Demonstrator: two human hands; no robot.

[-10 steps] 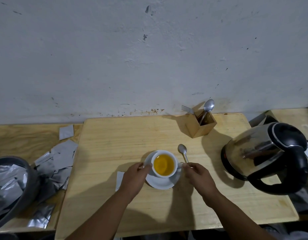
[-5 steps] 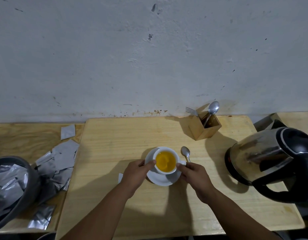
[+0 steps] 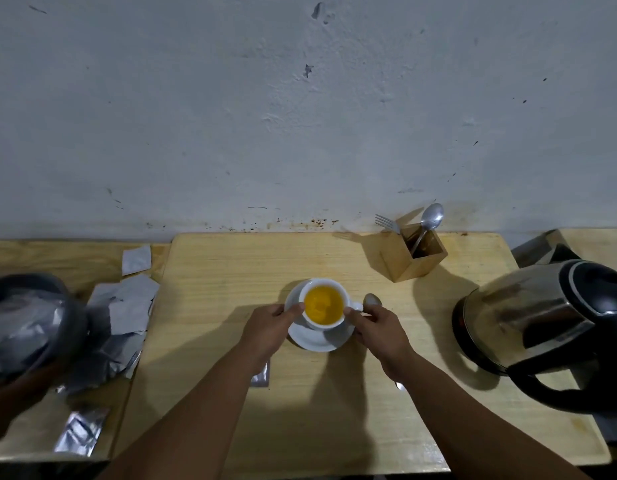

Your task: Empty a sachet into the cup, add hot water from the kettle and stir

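A white cup (image 3: 312,289) holding yellow liquid sits on a white saucer (image 3: 314,342) in the middle of the light wooden board (image 3: 230,271). My left hand (image 3: 267,329) presses its fingers against the cup's left wall. On the cup's right side my right hand (image 3: 379,329) grips at the handle. A metal spoon (image 3: 372,300) lies on the board just right of the cup, mostly hidden under my right hand. The steel kettle (image 3: 539,320) with a black lid and handle stands at the right. A silver sachet (image 3: 262,374) peeks out beneath my left forearm.
A wooden holder (image 3: 421,261) with a spoon and a fork stands at the back right by the wall. Several silver sachets (image 3: 127,306) lie heaped left of the board beside a dark bowl (image 3: 33,327) full of more. Another sachet (image 3: 80,433) lies near the front left edge.
Both hands have moved in from the saucer's sides and now hold the cup itself. The spoon lies where it was, now more covered by my right hand.
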